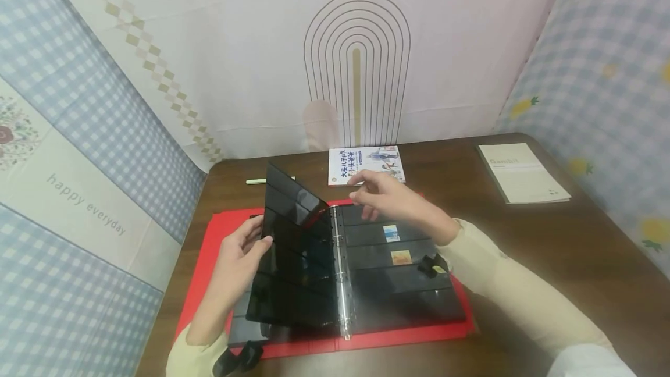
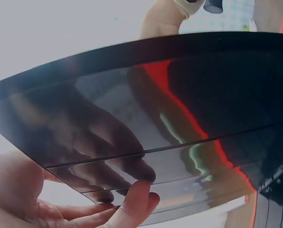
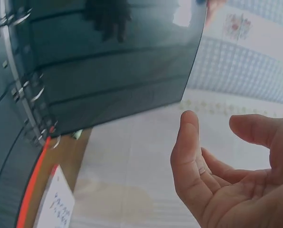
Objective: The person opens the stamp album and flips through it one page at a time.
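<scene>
A red ring binder lies spread on the table, its metal rings down the middle. My left hand pinches the outer edge of a glossy black pocket page, which stands tilted up from the rings. In the left wrist view the thumb presses near the page's edge. My right hand hovers above the right-hand page, fingers loosely bent and holding nothing. A blue stamp and an orange stamp sit in that page's strips; the right wrist's camera partly covers another spot of colour.
Behind the binder lies a picture book, partly behind my right hand. A pale pen is at the back left, partly hidden by the raised page. A cream notebook lies on the wooden table at the back right.
</scene>
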`<action>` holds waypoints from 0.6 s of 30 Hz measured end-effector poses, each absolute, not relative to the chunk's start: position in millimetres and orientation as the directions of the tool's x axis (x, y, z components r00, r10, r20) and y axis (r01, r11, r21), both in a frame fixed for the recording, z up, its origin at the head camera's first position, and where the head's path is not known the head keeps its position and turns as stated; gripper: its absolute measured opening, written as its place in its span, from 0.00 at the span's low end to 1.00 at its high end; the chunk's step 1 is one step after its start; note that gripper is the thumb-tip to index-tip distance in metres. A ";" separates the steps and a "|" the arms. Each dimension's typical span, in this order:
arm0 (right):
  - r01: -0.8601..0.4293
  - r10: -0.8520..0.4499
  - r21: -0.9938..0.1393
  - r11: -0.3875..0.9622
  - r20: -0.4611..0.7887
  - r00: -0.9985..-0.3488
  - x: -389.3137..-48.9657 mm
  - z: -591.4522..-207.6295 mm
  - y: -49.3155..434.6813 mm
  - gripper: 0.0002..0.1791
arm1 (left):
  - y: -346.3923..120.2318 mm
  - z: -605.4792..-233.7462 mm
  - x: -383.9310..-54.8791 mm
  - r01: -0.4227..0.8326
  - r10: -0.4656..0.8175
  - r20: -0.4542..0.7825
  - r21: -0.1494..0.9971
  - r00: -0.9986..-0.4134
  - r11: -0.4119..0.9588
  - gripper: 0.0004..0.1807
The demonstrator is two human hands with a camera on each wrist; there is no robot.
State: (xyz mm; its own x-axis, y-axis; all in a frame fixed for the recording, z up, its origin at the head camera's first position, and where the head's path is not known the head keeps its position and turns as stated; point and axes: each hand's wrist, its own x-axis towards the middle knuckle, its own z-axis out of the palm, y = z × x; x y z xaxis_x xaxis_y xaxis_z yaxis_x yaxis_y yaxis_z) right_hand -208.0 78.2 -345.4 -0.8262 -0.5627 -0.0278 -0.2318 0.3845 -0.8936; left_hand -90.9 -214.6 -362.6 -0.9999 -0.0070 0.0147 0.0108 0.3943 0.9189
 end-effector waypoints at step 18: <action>-0.250 -0.474 -0.843 0.477 -0.008 -0.880 -237.8 -378.5 125.9 0.19 | -260.9 -378.6 -85.3 0.018 -0.038 0.045 0.858 -0.998 0.514 0.23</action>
State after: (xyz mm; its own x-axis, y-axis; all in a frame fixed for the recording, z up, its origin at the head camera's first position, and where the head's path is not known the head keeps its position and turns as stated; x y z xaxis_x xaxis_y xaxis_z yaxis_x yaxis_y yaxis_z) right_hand -237.8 125.9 -378.5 -0.8804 -0.4741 -0.0079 -0.2495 0.4774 -0.8425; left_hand -85.3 -260.9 -378.6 -0.9983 -0.0385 0.0446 0.0185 0.5139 0.8577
